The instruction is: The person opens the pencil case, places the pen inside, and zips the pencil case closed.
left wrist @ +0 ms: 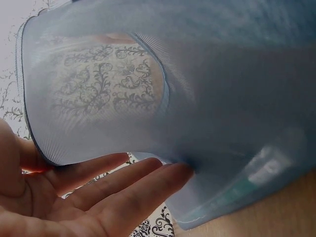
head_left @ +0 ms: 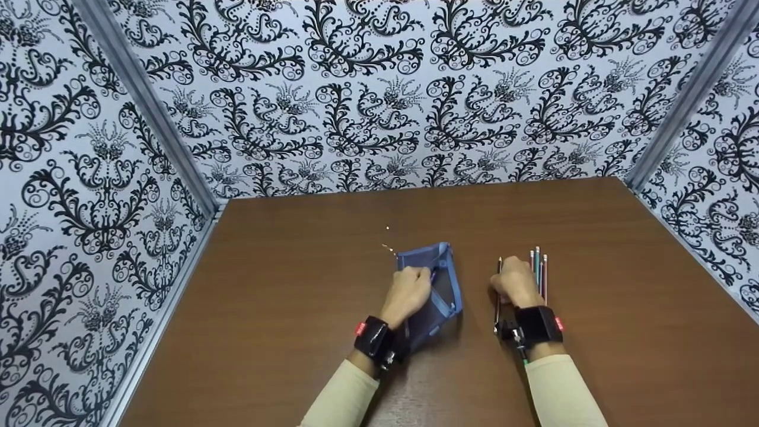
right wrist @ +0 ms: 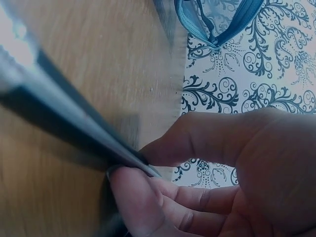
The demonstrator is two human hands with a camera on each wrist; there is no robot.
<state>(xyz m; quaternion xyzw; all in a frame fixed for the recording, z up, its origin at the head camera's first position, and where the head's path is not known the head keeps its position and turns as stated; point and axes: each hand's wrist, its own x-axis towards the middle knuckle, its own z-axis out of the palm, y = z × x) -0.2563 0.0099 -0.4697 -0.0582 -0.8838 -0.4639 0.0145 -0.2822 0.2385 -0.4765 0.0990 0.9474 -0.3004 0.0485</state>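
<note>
My left hand point(head_left: 409, 290) grips the edge of a blue mesh zip pouch point(head_left: 454, 287), holding it up off the wooden table. Seen from the left wrist, the thumb is on one side of the sheer mesh point(left wrist: 222, 98) and the fingers are on the other. The pouch mouth gapes toward my right hand. To the right of the pouch, my right hand point(head_left: 514, 281) pinches a dark pencil point(right wrist: 79, 108) between thumb and fingers, low over the tabletop. Several more pencils point(head_left: 538, 267) lie side by side just right of that hand, partly covered by it.
The brown table point(head_left: 284, 284) is bounded by patterned panels point(head_left: 367, 107) at the back and both sides, with grey metal posts point(head_left: 148, 107) at the corners. A tiny white speck point(head_left: 388, 228) lies beyond the pouch.
</note>
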